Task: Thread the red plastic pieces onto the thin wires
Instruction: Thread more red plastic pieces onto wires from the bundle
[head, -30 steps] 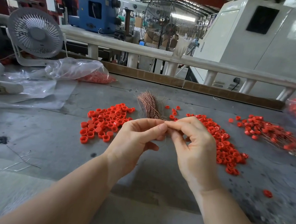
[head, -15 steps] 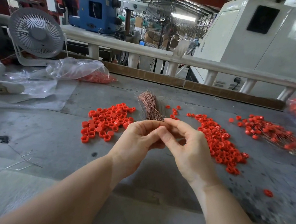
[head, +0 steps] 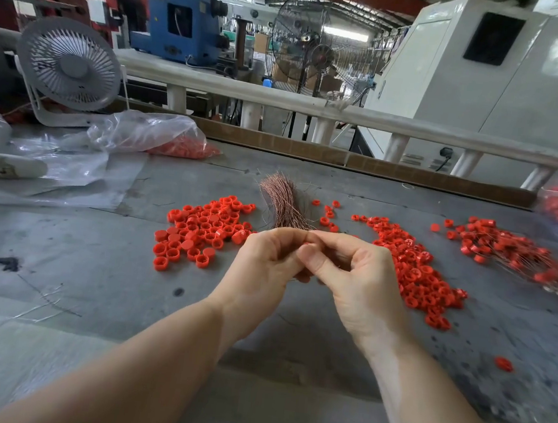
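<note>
Hands: we find left hand (head: 265, 261) and right hand (head: 353, 274) pinching together below the wires (head: 283, 203), now lower and closer than earlier; pinched item hidden.

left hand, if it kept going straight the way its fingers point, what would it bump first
Most likely the right hand: the left hand points its fingers rightward and they already meet the right fingertips. Past that lies the middle pile of red pieces, though depth is hard to judge.
</note>
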`<state>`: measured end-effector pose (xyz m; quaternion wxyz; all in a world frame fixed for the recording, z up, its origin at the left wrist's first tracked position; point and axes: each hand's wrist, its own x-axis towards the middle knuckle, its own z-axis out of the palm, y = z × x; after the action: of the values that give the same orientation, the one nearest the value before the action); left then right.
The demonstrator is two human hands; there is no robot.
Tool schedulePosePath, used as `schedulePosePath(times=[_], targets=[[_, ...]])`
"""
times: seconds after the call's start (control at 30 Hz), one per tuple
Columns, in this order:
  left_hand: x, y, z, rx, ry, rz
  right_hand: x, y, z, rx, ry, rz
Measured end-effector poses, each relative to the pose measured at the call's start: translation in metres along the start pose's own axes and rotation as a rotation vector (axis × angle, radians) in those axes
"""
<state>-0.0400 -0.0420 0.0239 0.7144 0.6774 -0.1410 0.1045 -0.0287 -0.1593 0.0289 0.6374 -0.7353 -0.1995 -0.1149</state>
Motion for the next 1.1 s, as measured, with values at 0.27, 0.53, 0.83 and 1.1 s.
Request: schedulePosePath(times=[0.27, 0.53, 0.83, 1.1], targets=[[-0.0013, 0.0003, 0.0001, 0.087, 0.028, 0.002, -0.0013, -0.0007, 0.0025, 0.01, 0.038, 0.007], [-0.0014, 0.0008, -0.0004, 0.088, 0.019, -0.013, -0.0012, -0.0016, 0.0031, 0.034, 0.014, 0.031], [0.0004, 0.0001, -0.0028, 0.036, 0.056, -0.014, -0.0014, -0.0024, 0.0023, 0.075, -0.023, 0.088], [-0.0004, 0.001, -0.0048, 0.087, 0.037, 0.007, -0.0009, 0.0004, 0.0015, 0.167, -0.017, 0.125]])
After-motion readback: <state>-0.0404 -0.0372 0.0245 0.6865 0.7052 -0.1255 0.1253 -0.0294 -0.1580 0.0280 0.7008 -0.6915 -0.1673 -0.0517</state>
